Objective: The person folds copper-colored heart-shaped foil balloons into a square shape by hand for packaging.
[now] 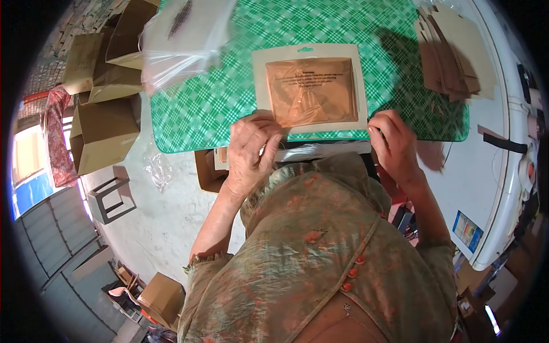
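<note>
A beige hanging card [361, 86] with a green-looking hang hole at its top lies on the green plaid tablecloth in front of me. Across its middle sits a shiny copper-brown packet [311, 94] with dark printed text, the top line too small to read surely. My left hand [251, 150] is closed at the card's lower left corner, fingers and thumb pinching the edge. At the lower right corner, my right hand [394, 146] has its fingers curled in against the card's side, thumb and fingertips close together.
Clear plastic bags [180, 43] are heaped at the table's far left. A stack of brown cards [454, 54] lies at the far right of the plaid tablecloth [189, 123]. Open cardboard boxes [106, 128] stand left of the table, and a white appliance-like surface [480, 188] lies right.
</note>
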The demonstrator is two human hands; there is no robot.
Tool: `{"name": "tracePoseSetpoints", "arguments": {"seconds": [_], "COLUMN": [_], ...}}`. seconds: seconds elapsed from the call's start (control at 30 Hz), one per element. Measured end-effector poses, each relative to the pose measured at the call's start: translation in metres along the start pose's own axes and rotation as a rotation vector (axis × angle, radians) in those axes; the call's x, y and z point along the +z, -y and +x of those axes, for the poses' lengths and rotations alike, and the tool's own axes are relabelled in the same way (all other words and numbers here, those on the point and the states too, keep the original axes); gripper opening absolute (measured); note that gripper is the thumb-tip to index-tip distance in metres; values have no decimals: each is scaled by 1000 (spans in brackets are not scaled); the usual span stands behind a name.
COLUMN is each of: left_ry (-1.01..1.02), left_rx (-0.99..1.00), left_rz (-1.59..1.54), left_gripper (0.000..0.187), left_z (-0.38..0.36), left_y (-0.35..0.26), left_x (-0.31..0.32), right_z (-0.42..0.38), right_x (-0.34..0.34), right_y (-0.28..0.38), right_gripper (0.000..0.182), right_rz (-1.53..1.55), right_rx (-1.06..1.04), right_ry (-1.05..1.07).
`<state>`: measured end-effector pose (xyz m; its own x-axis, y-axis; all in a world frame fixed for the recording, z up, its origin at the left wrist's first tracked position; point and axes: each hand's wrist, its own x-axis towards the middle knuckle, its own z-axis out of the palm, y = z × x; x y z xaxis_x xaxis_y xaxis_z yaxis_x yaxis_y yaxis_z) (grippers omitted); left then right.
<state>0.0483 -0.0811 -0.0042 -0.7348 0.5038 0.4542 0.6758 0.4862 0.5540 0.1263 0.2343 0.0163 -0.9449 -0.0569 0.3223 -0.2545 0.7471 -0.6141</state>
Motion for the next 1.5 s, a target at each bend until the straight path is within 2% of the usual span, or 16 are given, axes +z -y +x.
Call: {"name": "tracePoseSetpoints", "arguments": {"seconds": [0.17, 0.43, 0.57, 0.63, 0.77, 1.07, 1.27, 1.37, 1.5], "left_ry": [-27, -24, -10, -4, 25, -128, -202, -266, -297], "left_rx": [-34, -91, -34, -9, -82, -98, -173, -182, -336], "left_rz": [-9, 0, 40, 59, 136, 261, 321, 345, 387], "left_gripper": [13, 18, 29, 37, 42, 57, 58, 57, 52], "left_z": [3, 11, 12, 14, 18, 7, -11, -24, -39], "left_y": [2, 4, 9, 9, 0, 4, 2, -1, -12], "left_x": [3, 7, 9, 11, 11, 23, 18, 20, 12], "right_z": [2, 6, 7, 9, 12, 9, 11, 9, 17], "right_x": [6, 18, 25, 26, 30, 36, 37, 34, 34], "right_y": [3, 7, 6, 10, 9, 1, 0, -5, 18], "right_gripper": [9, 15, 20, 16, 21, 27, 21, 24, 43], "right_rz": [56, -179, -293, -330, -487, -494, -462, -406, -321], "right_rx": [104, 136, 122, 123, 106, 142, 147, 113, -23], "right_ry": [10, 2, -5, 21, 31, -20, -48, -44, -9]}}
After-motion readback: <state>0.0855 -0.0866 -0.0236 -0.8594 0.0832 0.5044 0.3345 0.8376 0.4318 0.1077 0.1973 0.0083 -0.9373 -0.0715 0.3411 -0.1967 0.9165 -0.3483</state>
